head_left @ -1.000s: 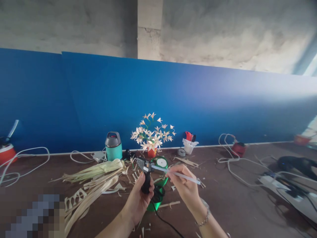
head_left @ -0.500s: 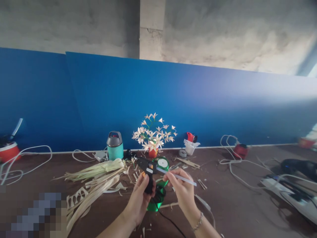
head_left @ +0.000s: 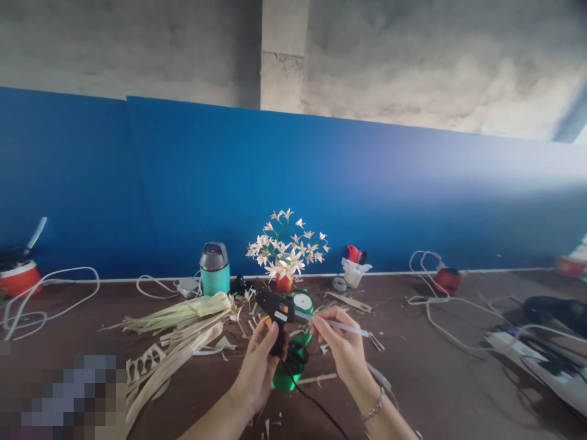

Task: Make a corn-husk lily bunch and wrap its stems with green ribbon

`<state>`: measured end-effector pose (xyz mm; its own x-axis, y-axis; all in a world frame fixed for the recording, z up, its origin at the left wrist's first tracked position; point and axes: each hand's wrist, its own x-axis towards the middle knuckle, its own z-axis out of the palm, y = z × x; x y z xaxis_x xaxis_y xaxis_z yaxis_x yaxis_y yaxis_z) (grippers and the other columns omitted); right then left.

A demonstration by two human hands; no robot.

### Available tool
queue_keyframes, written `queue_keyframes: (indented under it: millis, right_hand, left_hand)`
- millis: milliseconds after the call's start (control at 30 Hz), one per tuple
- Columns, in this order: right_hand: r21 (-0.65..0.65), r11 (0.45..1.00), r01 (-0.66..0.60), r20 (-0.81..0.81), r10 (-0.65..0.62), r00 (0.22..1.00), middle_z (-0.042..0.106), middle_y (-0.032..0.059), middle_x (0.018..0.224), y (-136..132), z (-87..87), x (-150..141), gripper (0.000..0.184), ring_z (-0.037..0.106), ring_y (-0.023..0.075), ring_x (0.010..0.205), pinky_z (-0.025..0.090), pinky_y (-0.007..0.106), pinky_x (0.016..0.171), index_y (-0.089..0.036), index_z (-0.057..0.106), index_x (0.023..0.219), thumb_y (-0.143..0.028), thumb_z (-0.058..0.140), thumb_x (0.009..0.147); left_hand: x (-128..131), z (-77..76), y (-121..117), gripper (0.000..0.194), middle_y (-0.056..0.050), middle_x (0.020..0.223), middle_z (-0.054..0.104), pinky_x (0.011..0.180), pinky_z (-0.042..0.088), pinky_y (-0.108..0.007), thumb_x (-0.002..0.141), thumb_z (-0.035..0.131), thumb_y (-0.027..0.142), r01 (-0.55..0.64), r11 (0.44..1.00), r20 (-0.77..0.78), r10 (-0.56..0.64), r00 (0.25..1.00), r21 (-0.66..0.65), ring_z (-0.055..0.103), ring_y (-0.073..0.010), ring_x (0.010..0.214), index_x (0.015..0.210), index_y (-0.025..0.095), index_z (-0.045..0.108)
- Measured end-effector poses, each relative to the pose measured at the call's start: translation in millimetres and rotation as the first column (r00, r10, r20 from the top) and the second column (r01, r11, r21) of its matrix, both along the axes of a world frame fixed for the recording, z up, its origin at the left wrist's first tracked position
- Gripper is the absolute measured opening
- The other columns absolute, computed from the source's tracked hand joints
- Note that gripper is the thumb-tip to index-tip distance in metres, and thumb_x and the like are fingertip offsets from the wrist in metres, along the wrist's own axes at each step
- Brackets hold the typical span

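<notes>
A black hot glue gun [head_left: 277, 310] is gripped by its handle in my left hand [head_left: 261, 362], its nozzle pointing up and to the left. From its rear a translucent glue stick [head_left: 351, 327] sticks out to the right. My right hand [head_left: 343, 342] pinches that stick between thumb and fingers, close behind the gun. The gun's black cord [head_left: 316, 404] runs down toward the front. Beneath the hands, a green ribbon spool [head_left: 287, 382] is partly hidden. Beyond the gun lies another green spool with a white centre [head_left: 303, 300].
Pale flowers [head_left: 287, 260] stand in a red pot [head_left: 285, 282]. Left of them are a teal container [head_left: 215, 275] and dried husk bundles [head_left: 183, 321]. A white cup [head_left: 353, 272] with red-handled tools stands behind right. Cables and a power strip [head_left: 527, 351] lie far right; scraps litter the table.
The view has shifted slightly, so everything sits a little further right. My right hand is slightly further from the gun and lower along the glue stick. Both hands keep their holds.
</notes>
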<state>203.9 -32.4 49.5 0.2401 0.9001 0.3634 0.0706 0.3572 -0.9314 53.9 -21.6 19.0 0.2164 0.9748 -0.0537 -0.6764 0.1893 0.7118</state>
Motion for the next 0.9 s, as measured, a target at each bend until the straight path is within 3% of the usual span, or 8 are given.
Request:
queue_keyframes:
  millis: [100,300,433,533,633,733,833,900]
  right_hand:
    - [0.007,1.000,0.002,-0.001,-0.002,1.000,0.060,0.0001,0.053,-1,0.5,0,0.022,0.051,0.0113,0.047,0.038,0.021,0.044,-0.018,0.057,0.063,-0.036,0.066,0.070]
    - [-0.027,0.996,-0.080,-0.273,0.070,0.960,0.060,-0.0002,0.058,4,-8.2,-11,0.024,0.052,0.0106,0.049,0.040,0.020,0.044,-0.018,0.053,0.064,-0.035,0.069,0.069]
    - [-0.090,0.983,-0.159,-0.304,0.124,0.944,0.063,0.0020,0.072,1,-5.2,-16,0.030,0.058,0.0155,0.060,0.046,0.024,0.050,-0.019,0.059,0.085,-0.037,0.072,0.065]
    - [-0.129,0.939,-0.320,-0.216,0.288,0.933,0.064,0.0025,0.084,-3,-5.6,-22,0.041,0.058,0.0165,0.065,0.050,0.027,0.057,-0.023,0.057,0.104,-0.040,0.068,0.068]
    - [-0.179,0.909,-0.375,-0.113,0.360,0.926,0.060,-0.0004,0.069,-5,-16.3,-31,0.035,0.053,0.0135,0.054,0.048,0.025,0.050,-0.022,0.060,0.098,-0.047,0.060,0.074]
    - [-0.198,0.935,-0.293,-0.005,0.298,0.954,0.056,-0.0014,0.059,-3,-26.5,-37,0.036,0.051,0.0131,0.053,0.046,0.024,0.048,-0.019,0.064,0.083,-0.053,0.055,0.075]
    - [-0.119,0.979,-0.165,0.164,0.183,0.969,0.064,0.0034,0.076,3,-21.8,-26,0.034,0.059,0.0189,0.073,0.048,0.028,0.066,-0.018,0.064,0.087,-0.049,0.049,0.081]
    - [-0.098,0.992,-0.075,0.342,0.104,0.934,0.067,0.0061,0.087,7,-11.2,-8,0.034,0.060,0.0219,0.084,0.046,0.031,0.075,-0.018,0.064,0.090,-0.044,0.042,0.085]
  left_hand:
    - [1,0.9,-1,0.030,0.000,0.073,0.061,0.055,0.038,-0.020,0.064,0.073,0.035,-0.008,1.000,0.005,0.008,1.000,-0.010,0.055,-0.0104,0.061,0.086,0.020,0.059]
    - [1,1.8,-1,0.027,0.000,0.070,0.061,0.054,0.038,-0.020,0.067,0.070,0.035,0.010,1.000,0.013,-0.010,1.000,0.023,0.053,-0.0098,0.059,0.086,0.020,0.058]
    - [1,-0.8,-1,0.029,0.001,0.070,0.061,0.055,0.039,-0.020,0.065,0.073,0.034,0.020,1.000,0.024,-0.020,1.000,-0.004,0.052,-0.0093,0.058,0.087,0.020,0.060]
    - [2,-4.3,-2,0.026,0.001,0.071,0.062,0.056,0.039,-0.020,0.065,0.073,0.032,0.064,0.998,0.048,-0.063,0.997,-0.023,0.052,-0.0095,0.060,0.086,0.021,0.063]
    - [5,-6.1,-5,0.021,-0.002,0.074,0.063,0.057,0.041,-0.023,0.067,0.069,0.033,0.111,0.992,0.083,-0.106,0.991,-0.066,0.053,-0.0119,0.062,0.081,0.017,0.065]
    - [8,-5.0,-8,0.022,-0.005,0.076,0.064,0.059,0.042,-0.026,0.068,0.066,0.034,0.168,0.980,0.116,-0.156,0.981,-0.105,0.054,-0.0153,0.064,0.079,0.015,0.067]
    - [10,-4.9,-7,0.025,-0.008,0.086,0.066,0.068,0.044,-0.029,0.071,0.063,0.035,0.242,0.968,0.127,-0.234,0.964,-0.058,0.057,-0.0185,0.073,0.086,0.015,0.067]
    - [10,-6.8,-3,0.027,-0.008,0.087,0.065,0.074,0.043,-0.030,0.070,0.065,0.035,0.214,0.976,0.099,-0.209,0.973,-0.041,0.057,-0.0187,0.078,0.088,0.015,0.066]
